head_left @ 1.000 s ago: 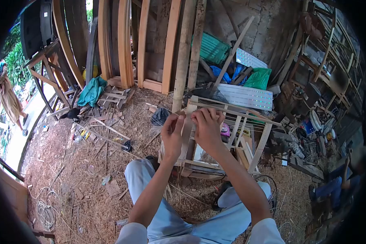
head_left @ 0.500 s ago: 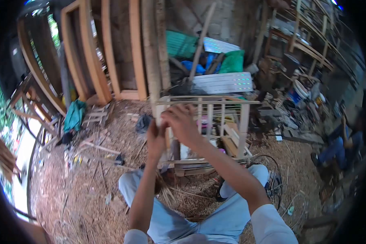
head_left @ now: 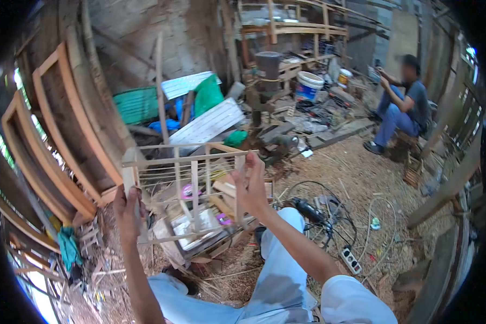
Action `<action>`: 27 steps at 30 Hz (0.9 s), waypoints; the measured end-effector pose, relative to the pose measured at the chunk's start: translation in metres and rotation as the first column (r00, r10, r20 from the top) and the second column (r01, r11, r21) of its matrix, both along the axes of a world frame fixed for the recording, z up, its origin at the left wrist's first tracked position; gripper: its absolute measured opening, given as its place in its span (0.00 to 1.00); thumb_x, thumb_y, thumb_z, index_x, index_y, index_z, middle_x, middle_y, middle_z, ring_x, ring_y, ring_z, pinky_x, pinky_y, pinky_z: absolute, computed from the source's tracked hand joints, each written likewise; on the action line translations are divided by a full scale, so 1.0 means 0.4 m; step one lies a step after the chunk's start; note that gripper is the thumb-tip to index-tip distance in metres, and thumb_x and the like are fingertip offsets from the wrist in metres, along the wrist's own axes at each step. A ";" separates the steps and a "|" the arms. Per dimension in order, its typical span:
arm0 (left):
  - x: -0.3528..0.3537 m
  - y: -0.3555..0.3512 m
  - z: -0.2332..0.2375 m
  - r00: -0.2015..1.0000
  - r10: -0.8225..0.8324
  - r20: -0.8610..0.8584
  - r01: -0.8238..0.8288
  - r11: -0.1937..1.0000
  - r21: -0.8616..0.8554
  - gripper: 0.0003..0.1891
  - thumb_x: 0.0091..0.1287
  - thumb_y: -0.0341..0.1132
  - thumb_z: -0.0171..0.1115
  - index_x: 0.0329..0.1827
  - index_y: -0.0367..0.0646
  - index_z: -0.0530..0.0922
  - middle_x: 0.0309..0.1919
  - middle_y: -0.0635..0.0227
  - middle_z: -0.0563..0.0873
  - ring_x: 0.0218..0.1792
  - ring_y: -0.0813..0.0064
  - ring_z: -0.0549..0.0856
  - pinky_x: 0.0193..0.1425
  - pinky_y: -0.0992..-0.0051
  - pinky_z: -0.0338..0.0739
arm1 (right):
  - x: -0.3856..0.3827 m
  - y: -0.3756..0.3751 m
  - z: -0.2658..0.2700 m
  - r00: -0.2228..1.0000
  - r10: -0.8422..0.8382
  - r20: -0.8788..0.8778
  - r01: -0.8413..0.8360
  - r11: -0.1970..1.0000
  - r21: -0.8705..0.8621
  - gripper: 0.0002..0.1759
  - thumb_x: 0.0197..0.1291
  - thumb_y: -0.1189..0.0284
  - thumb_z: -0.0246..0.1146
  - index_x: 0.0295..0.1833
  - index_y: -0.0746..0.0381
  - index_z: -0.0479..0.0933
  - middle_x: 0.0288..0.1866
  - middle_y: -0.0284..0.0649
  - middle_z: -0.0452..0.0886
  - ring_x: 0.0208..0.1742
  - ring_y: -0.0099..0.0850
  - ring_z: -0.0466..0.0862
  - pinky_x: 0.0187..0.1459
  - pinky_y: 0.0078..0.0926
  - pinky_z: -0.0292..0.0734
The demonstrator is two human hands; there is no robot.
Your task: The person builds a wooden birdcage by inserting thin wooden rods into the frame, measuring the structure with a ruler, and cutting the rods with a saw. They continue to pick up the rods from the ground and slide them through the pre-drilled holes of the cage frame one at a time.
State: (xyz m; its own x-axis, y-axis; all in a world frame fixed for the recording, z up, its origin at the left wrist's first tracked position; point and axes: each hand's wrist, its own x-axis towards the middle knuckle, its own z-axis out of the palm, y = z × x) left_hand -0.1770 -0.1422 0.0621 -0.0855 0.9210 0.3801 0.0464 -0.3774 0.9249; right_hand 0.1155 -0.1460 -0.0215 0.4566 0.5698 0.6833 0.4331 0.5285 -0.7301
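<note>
Between my hands is a small wooden cage frame [head_left: 195, 189], built of pale posts and rails with thin bars across it, tilted a little. My left hand [head_left: 128, 213] grips its left post, fingers partly hidden behind the wood. On the other side, my right hand [head_left: 252, 186] is closed around the right post near the top corner. Behind and below the frame stands a low wooden box [head_left: 170, 245], partly covered by it. Through the bars show a pink roll-like item [head_left: 189, 191] and a second pink thing [head_left: 224, 218].
To the right lie a power strip [head_left: 351, 260], looped cables and a dark power tool [head_left: 308, 209] on shavings. Wooden frames [head_left: 65, 124] lean at left. Scrap, a white bucket [head_left: 309, 86] and shelves stand behind. A person [head_left: 402, 102] sits at the far right.
The view has swung right. My hands were together at the cage frame's upper left corner; now they are apart, one on each side, and the frame has tilted.
</note>
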 end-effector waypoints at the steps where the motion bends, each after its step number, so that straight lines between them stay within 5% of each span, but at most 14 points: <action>1: 0.035 0.013 0.033 0.997 -0.015 -0.071 0.014 1.000 -0.015 0.13 0.72 0.40 0.57 0.49 0.41 0.72 0.27 0.74 0.75 0.19 0.86 0.72 0.18 0.84 0.65 | 0.022 -0.006 0.019 0.991 0.067 -0.117 -0.069 0.997 -0.017 0.29 0.64 0.71 0.60 0.68 0.66 0.59 0.58 0.50 0.65 0.58 0.42 0.69 0.62 0.40 0.64; 3: 0.111 0.045 0.083 0.994 -0.052 -0.092 0.055 0.998 0.031 0.13 0.72 0.40 0.57 0.49 0.40 0.72 0.27 0.75 0.75 0.19 0.87 0.71 0.19 0.84 0.65 | 0.093 -0.009 0.056 0.979 0.096 -0.182 -0.105 0.993 -0.044 0.30 0.63 0.73 0.61 0.68 0.67 0.59 0.58 0.50 0.65 0.59 0.42 0.69 0.63 0.38 0.64; 6: 0.234 0.079 0.141 0.997 -0.051 -0.054 0.055 0.996 0.069 0.12 0.73 0.41 0.57 0.48 0.40 0.73 0.27 0.76 0.74 0.20 0.89 0.69 0.19 0.85 0.64 | 0.191 -0.046 0.124 0.900 -0.337 0.277 0.313 0.941 0.127 0.29 0.60 0.75 0.61 0.65 0.68 0.60 0.57 0.51 0.66 0.59 0.45 0.69 0.62 0.40 0.64; 10: 0.416 0.135 0.159 0.989 -0.112 0.096 0.108 0.993 0.044 0.12 0.74 0.40 0.55 0.51 0.42 0.75 0.26 0.76 0.75 0.19 0.89 0.68 0.19 0.86 0.63 | 0.286 -0.088 0.164 0.830 -0.500 0.248 0.451 0.863 0.227 0.20 0.57 0.76 0.60 0.56 0.67 0.69 0.52 0.52 0.70 0.54 0.50 0.69 0.56 0.47 0.62; 13: 0.530 0.190 0.095 0.917 -0.238 0.319 0.231 0.971 0.061 0.13 0.74 0.38 0.53 0.54 0.41 0.75 0.26 0.75 0.74 0.18 0.88 0.68 0.18 0.85 0.64 | 0.318 -0.097 0.149 0.893 -0.415 0.173 0.394 0.908 0.143 0.13 0.57 0.77 0.61 0.49 0.66 0.73 0.45 0.48 0.74 0.49 0.45 0.72 0.50 0.42 0.67; 16: 0.620 0.233 0.014 0.777 -0.422 0.467 0.411 0.902 0.131 0.14 0.74 0.38 0.52 0.56 0.40 0.73 0.28 0.73 0.73 0.17 0.85 0.68 0.18 0.82 0.64 | 0.302 -0.092 0.128 0.988 -0.139 0.066 0.136 0.989 0.052 0.06 0.60 0.77 0.61 0.42 0.65 0.77 0.36 0.44 0.78 0.31 0.41 0.77 0.34 0.35 0.73; 21: 0.677 0.279 -0.108 0.668 -0.478 0.571 0.501 0.856 0.130 0.14 0.75 0.39 0.52 0.57 0.40 0.73 0.30 0.71 0.73 0.18 0.83 0.69 0.19 0.81 0.65 | 0.276 -0.035 0.112 0.949 -0.278 0.149 0.298 0.945 -0.136 0.07 0.60 0.77 0.61 0.43 0.64 0.80 0.36 0.46 0.84 0.32 0.40 0.84 0.36 0.33 0.77; 23: 0.687 0.286 -0.158 0.611 -0.458 0.646 0.526 0.844 0.100 0.14 0.75 0.39 0.52 0.57 0.41 0.73 0.30 0.71 0.73 0.18 0.83 0.69 0.20 0.80 0.65 | 0.247 -0.006 0.094 0.953 -0.273 0.133 0.277 0.961 -0.005 0.07 0.61 0.77 0.64 0.44 0.65 0.81 0.31 0.39 0.82 0.22 0.22 0.76 0.25 0.20 0.68; 25: 0.698 0.276 -0.199 0.643 -0.432 0.632 0.515 0.855 0.061 0.14 0.75 0.38 0.51 0.56 0.40 0.73 0.29 0.72 0.73 0.19 0.84 0.69 0.21 0.81 0.66 | 0.222 0.049 0.039 0.987 -0.143 0.071 0.147 0.988 -0.054 0.09 0.63 0.75 0.63 0.47 0.66 0.81 0.30 0.36 0.82 0.23 0.19 0.75 0.25 0.18 0.68; 27: 0.722 0.280 -0.248 0.767 -0.398 0.504 0.429 0.902 0.059 0.12 0.75 0.37 0.52 0.55 0.41 0.73 0.29 0.73 0.74 0.21 0.85 0.70 0.23 0.82 0.67 | 0.203 0.116 -0.014 0.975 0.070 -0.213 -0.099 0.986 -0.131 0.12 0.64 0.72 0.61 0.50 0.67 0.80 0.39 0.46 0.85 0.29 0.32 0.82 0.34 0.27 0.76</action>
State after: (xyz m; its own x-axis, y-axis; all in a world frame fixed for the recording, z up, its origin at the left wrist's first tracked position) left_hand 0.1119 -0.0303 -0.0369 0.1476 0.9292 0.3388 -0.5679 -0.2008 0.7982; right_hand 0.1968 -0.0997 -0.0273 0.5257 0.6954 0.4900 0.2230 0.4432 -0.8683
